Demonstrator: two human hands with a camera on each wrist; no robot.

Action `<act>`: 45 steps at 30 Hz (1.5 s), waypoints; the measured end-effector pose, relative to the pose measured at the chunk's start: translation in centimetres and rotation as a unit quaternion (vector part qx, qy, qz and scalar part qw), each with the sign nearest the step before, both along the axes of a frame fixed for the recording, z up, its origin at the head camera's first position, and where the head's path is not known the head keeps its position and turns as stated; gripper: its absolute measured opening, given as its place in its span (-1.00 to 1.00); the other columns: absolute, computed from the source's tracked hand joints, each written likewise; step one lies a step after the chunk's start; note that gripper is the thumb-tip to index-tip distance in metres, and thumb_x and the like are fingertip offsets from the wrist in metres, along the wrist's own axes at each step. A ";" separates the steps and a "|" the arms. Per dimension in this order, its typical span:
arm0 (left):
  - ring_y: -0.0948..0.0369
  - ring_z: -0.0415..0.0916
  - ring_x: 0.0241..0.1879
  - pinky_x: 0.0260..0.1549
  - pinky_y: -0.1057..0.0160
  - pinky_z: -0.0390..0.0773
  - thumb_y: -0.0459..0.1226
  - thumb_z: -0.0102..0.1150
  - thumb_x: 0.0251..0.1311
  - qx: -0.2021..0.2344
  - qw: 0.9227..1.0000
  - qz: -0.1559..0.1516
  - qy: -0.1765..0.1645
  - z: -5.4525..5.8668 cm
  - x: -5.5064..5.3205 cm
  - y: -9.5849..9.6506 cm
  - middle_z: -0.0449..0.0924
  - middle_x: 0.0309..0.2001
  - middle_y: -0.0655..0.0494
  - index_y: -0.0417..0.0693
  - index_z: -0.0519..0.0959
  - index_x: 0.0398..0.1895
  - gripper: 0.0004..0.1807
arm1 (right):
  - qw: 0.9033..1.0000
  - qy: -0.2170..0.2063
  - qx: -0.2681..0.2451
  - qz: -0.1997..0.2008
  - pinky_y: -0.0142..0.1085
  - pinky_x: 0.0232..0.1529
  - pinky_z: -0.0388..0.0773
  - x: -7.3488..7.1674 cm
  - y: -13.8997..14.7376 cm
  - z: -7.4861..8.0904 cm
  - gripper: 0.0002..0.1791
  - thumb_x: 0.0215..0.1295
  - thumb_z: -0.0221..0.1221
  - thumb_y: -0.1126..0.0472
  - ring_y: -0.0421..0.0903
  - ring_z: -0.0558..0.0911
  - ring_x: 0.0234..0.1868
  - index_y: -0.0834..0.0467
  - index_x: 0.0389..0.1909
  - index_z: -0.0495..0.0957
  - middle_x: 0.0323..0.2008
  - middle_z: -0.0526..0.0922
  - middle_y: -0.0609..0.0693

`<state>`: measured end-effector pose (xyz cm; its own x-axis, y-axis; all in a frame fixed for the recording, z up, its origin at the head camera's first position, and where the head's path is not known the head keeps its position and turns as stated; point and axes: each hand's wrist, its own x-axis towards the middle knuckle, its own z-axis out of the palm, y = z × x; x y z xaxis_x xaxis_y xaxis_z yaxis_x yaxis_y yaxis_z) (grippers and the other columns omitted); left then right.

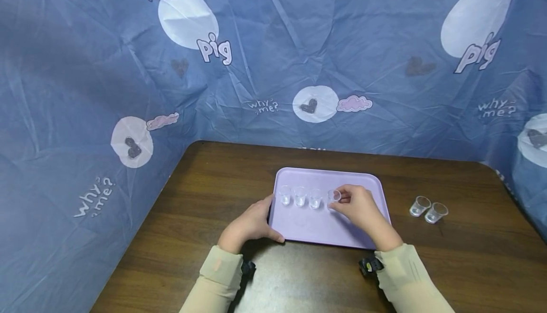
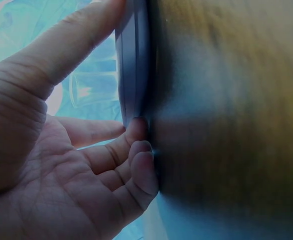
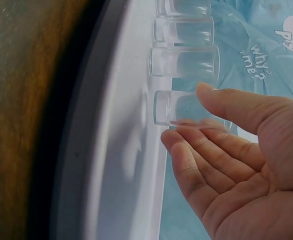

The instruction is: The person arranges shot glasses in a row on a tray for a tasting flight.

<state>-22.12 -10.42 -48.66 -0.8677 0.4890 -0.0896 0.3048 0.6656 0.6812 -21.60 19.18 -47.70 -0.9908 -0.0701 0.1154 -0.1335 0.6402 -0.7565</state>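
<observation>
My right hand (image 1: 358, 207) pinches a small clear cup (image 1: 333, 199) by its upper part, thumb on the near side and fingers behind. The cup stands upright, its base close over the lilac tray (image 1: 316, 230). To its left, three matching clear cups (image 1: 300, 196) stand in a row on the tray. In the right wrist view the pinched cup (image 3: 179, 107) lines up with that row, a small gap apart. My left hand (image 1: 253, 220) holds the tray's near left corner, its fingers along the left edge and its thumb (image 2: 81, 40) at the front rim.
Two more clear cups (image 1: 428, 209) stand side by side on the brown wooden table (image 1: 474, 256), right of the tray. A blue printed cloth (image 1: 273, 66) hangs behind the table and along its left side.
</observation>
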 end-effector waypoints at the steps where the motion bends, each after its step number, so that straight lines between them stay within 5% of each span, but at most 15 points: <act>1: -0.12 0.41 0.23 0.23 -0.06 0.37 -0.19 0.78 -0.35 0.001 1.000 0.000 0.001 0.0 0.0 0.0 0.43 0.28 -0.30 -0.37 0.16 0.51 0.31 | 1.000 0.000 0.001 0.000 -0.17 -0.29 0.67 -0.1 0.0 0.0 -0.75 0.04 0.50 0.35 0.01 0.72 -0.29 0.32 -0.27 0.68 -0.35 0.74 0.09; 26: -0.13 0.41 0.23 0.22 -0.07 0.38 -0.19 0.78 -0.36 0.004 1.000 -0.002 0.003 0.1 0.0 -0.1 0.43 0.28 -0.30 -0.38 0.16 0.50 0.31 | 1.000 -0.023 -0.011 0.001 -0.19 -0.24 0.68 -0.4 -0.3 -0.4 -0.72 0.07 0.49 0.37 0.04 0.73 -0.25 0.37 -0.22 0.67 -0.32 0.74 0.12; 45: -0.12 0.42 0.22 0.22 -0.06 0.38 -0.19 0.78 -0.36 0.007 1.000 -0.001 0.000 0.1 0.0 -0.1 0.44 0.27 -0.30 -0.37 0.17 0.50 0.30 | 0.999 -0.018 -0.024 0.026 -0.05 -0.05 0.64 0.9 1.2 0.7 -0.60 0.12 0.45 0.39 0.21 0.71 -0.08 0.48 -0.04 0.61 -0.14 0.71 0.30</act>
<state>-22.15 -10.47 -48.60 -0.8663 0.4927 -0.0830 0.3064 0.6551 0.6906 -20.73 20.40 -46.96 -0.9895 -0.1175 0.0840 -0.1379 0.5951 -0.7917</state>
